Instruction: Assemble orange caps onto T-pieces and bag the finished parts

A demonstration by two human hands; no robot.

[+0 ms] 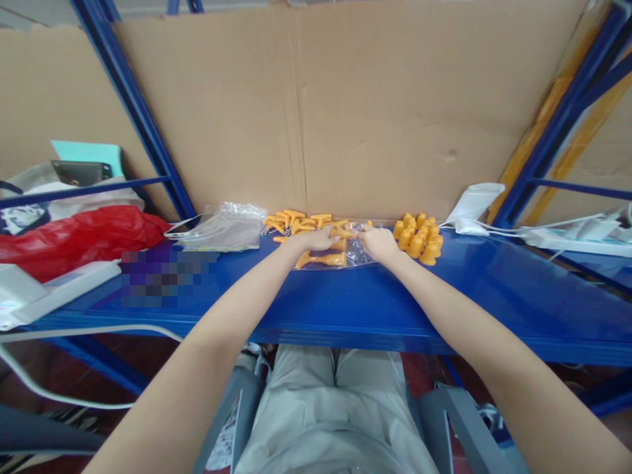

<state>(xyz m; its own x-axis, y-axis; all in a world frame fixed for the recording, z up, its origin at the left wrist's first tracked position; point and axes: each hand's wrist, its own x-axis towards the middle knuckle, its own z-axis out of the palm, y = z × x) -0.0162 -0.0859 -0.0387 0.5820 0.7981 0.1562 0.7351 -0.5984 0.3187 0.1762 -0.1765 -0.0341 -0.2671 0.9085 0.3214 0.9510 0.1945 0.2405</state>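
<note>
My left hand (322,239) is closed on a yellow T-shaped handle (342,232), whose end points toward my other hand. My right hand (380,243) has its fingers pinched together at that end, and what they grip is hidden. Beneath both hands lies a clear plastic bag (356,254). On its near side rests another yellow T-shaped piece with a round cup-like end (323,259). Several yellow T-shaped handles (292,220) with small metal chains lie in a pile beyond my left hand. To the right of my right hand stand several yellow cup-shaped caps (415,245), grouped upright.
The blue tabletop (340,299) is backed by a cardboard sheet (375,112). Clear plastic bags (224,227) lie on the left, near a red plastic bag (99,234) and a white power strip (64,289). A white device with cables (473,207) stands at the back right.
</note>
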